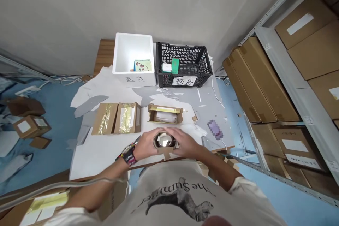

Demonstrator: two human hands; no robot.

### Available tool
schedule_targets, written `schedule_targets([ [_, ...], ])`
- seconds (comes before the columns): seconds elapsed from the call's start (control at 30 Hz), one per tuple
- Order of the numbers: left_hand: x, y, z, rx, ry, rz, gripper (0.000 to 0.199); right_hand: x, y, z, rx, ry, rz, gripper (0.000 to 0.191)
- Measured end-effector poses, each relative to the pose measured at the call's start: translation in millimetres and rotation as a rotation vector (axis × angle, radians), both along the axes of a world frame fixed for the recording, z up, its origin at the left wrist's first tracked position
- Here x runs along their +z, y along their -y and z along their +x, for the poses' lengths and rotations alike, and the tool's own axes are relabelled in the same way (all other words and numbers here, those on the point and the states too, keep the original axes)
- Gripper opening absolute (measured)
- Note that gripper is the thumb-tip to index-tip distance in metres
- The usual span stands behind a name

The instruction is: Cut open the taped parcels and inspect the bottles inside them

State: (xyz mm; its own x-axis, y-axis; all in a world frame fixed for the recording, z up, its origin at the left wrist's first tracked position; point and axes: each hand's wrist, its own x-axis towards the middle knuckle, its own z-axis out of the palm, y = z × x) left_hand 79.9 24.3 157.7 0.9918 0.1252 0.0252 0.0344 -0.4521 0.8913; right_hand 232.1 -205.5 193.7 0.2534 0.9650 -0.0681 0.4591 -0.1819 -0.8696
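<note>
My left hand (145,145) and my right hand (186,144) are wrapped round the two sides of a small cardboard box (163,150) at the near edge of the table. Its top is open towards me, and inside shows a shiny, rounded, silvery object (164,140) whose kind I cannot make out. Just beyond my fingers lies an opened carton (153,116) with a whitish wrapped item (166,117) in it. Two taped cardboard boxes (106,118) stand side by side to the left of that carton.
A white foam box (134,80) with booklets and a black plastic crate (202,77) with small packs stand at the back of the table (87,159). Torn paper lies about. A blurred purple item (215,129) is at right. Shelves with cartons (261,81) flank the right side.
</note>
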Motion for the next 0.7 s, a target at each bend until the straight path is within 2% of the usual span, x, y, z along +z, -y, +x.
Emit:
schedule_targets([
  [0.07, 39.0, -25, 61, -0.026, 0.082, 0.038, 0.079, 38.4, -16, 51, -0.019, 0.139, 0.091, 0.107],
  [0.13, 64.5, -52, 141, 0.007, 0.177, 0.106, 0.081, 66.9, -42, 115, -0.067, 0.262, 0.179, 0.103],
  [0.2, 73.8, -80, 230, 0.063, 0.278, 0.147, 0.086, 82.4, -72, 188, -0.154, 0.354, 0.234, 0.097],
  [0.27, 68.9, -103, 316, 0.113, 0.373, 0.172, 0.08, 83.7, -103, 263, -0.229, 0.418, 0.279, 0.091],
  [0.3, 62.2, -112, 355, 0.122, 0.395, 0.191, 0.077, 78.7, -118, 298, -0.249, 0.44, 0.287, 0.088],
  [0.37, 42.4, -123, 419, 0.135, 0.385, 0.219, 0.071, 58.0, -141, 361, -0.273, 0.468, 0.261, 0.083],
  [0.47, 2.1, -125, 476, 0.138, 0.255, 0.219, 0.076, 3.7, -163, 425, -0.299, 0.477, 0.14, 0.079],
  [0.53, -28.0, -120, 494, 0.15, 0.104, 0.179, 0.08, -40.5, -170, 447, -0.318, 0.455, 0.026, 0.076],
  [0.6, -56.3, -115, 502, 0.165, -0.087, 0.107, 0.083, -82.7, -175, 455, -0.329, 0.39, -0.076, 0.075],
  [0.7, -87.4, -113, 506, 0.178, -0.254, 0.014, 0.084, -129.4, -179, 459, -0.32, 0.249, -0.121, 0.083],
])
